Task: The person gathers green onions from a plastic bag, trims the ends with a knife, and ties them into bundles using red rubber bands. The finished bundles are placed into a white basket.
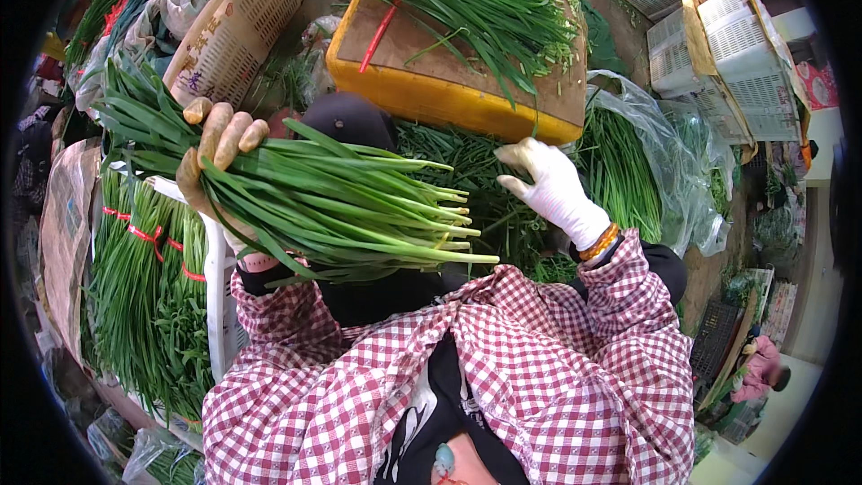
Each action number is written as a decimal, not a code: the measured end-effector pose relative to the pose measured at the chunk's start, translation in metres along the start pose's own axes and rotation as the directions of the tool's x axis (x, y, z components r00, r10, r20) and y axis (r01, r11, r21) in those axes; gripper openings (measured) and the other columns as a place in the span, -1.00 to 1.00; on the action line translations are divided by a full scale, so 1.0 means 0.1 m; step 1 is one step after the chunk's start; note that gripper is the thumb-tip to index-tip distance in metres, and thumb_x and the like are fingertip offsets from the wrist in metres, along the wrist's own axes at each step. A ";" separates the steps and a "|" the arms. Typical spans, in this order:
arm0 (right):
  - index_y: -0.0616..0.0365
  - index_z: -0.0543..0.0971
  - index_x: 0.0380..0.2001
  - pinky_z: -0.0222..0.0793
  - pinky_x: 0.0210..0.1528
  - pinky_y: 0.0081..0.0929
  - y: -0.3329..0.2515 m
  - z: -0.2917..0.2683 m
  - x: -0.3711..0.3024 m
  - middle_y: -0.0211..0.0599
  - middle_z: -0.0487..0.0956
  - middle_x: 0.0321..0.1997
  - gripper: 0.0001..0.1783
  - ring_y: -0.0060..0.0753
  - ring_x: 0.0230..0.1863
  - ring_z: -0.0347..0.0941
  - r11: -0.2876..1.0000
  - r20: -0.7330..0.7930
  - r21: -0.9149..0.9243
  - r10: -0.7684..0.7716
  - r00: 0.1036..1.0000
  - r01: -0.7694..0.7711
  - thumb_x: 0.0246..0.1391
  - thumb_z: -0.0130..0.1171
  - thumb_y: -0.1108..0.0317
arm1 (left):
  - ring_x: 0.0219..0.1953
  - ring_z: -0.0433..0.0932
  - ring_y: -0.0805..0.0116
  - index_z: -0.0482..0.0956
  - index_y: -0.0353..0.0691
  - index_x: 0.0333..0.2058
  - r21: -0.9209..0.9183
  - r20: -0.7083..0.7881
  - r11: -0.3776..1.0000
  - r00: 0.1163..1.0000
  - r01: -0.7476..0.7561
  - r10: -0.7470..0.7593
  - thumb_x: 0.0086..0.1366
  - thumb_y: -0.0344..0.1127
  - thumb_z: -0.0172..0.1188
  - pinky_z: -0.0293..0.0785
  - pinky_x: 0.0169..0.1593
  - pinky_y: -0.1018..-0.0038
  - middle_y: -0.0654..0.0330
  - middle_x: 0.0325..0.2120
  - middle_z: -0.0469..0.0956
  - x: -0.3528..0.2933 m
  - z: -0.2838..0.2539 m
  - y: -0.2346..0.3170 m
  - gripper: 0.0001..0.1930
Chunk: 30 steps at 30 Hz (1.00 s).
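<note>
A red-and-white checked shirt [557,377] fills the near side. Far off in the middle stands a yellow box [431,99] with a brown top, and to the far left a pale plastic crate [269,9] with slotted sides. On the near left, tied greens [135,296] fill a white tub [218,296], bound with red ties [148,235].

A bunch of long green leaves [341,198] is held up left of the middle, its pale stem ends pointing right. The left hand [218,145], in a stained glove, is clamped around its leafy part. A loose heap of similar leaves [467,9] lies on the box, and more greens [620,162] sit in a clear bag on the right. The right hand [548,181], in a white glove, hangs near the stem ends, fingers apart and loosely bent. A red strip [377,36] lies on the box top beside the heap. Smallest is an orange bracelet [600,242] at the right wrist.
</note>
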State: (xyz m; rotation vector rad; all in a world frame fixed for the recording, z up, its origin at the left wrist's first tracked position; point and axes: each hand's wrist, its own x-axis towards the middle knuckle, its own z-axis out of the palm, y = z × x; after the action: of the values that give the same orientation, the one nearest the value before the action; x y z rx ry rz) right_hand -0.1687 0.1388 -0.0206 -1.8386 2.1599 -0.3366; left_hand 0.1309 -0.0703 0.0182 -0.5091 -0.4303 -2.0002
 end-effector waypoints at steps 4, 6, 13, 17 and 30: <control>0.06 0.61 -0.13 0.44 -0.02 -0.27 -0.63 -0.04 0.46 -0.26 0.61 -0.15 -0.60 -0.13 -0.10 0.53 0.839 -0.326 0.265 -0.386 0.863 0.475 -0.12 0.41 0.32 | -0.33 0.33 0.50 0.29 -0.21 0.02 0.010 -0.049 1.000 0.999 -0.003 0.003 0.31 -0.41 0.09 0.25 -0.03 0.41 0.37 -0.42 0.30 0.00 0.04 -0.01 -0.68; 0.02 0.63 -0.28 0.43 -0.09 -0.27 -0.82 0.02 0.63 -0.37 0.61 -0.26 -0.73 -0.19 -0.17 0.54 0.826 -0.291 0.302 -0.396 0.871 0.476 -0.12 0.40 0.29 | -0.33 0.34 0.52 0.29 -0.19 0.00 0.045 -0.071 0.999 0.997 0.000 0.003 0.30 -0.42 0.09 0.26 -0.02 0.43 0.38 -0.42 0.30 -0.01 0.05 0.00 -0.68; 0.12 0.60 -0.39 0.47 -0.28 -0.32 -0.32 0.31 0.26 -0.24 0.60 -0.40 -0.85 -0.15 -0.36 0.56 0.905 -0.303 0.346 -0.141 0.943 0.246 -0.04 0.35 0.38 | -0.30 0.36 0.47 0.30 -0.22 0.00 0.037 -0.049 0.999 0.999 0.006 -0.005 0.28 -0.40 0.09 0.27 0.01 0.39 0.35 -0.39 0.34 -0.01 -0.04 0.08 -0.67; 0.09 0.61 -0.31 0.51 -0.21 -0.25 0.16 0.22 -0.15 -0.21 0.64 -0.34 -0.69 -0.12 -0.29 0.59 0.928 0.281 -0.371 0.137 0.950 -0.024 -0.07 0.38 0.15 | -0.29 0.36 0.47 0.29 -0.23 0.00 0.057 -0.063 0.998 0.998 -0.028 0.031 0.26 -0.42 0.09 0.28 0.00 0.42 0.33 -0.38 0.36 0.02 -0.12 0.12 -0.66; 0.12 0.44 0.17 0.26 -0.37 -0.80 -0.62 0.19 -0.08 -0.48 0.57 -0.15 -0.51 -0.77 -0.31 0.43 0.162 0.497 0.862 -0.089 0.863 -0.480 0.28 0.11 0.10 | -0.06 0.50 0.29 0.50 -0.29 -0.10 0.608 -0.370 0.790 0.851 -0.082 0.373 0.34 -0.18 0.10 0.38 0.16 0.37 0.19 -0.23 0.56 0.00 -0.10 0.24 -0.70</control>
State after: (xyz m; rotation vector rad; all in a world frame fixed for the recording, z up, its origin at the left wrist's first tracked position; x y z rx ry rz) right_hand -0.1034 0.1367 -0.0156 -0.6702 1.1737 -0.8872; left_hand 0.1503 -0.0865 0.0115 0.3040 -0.5949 -1.5626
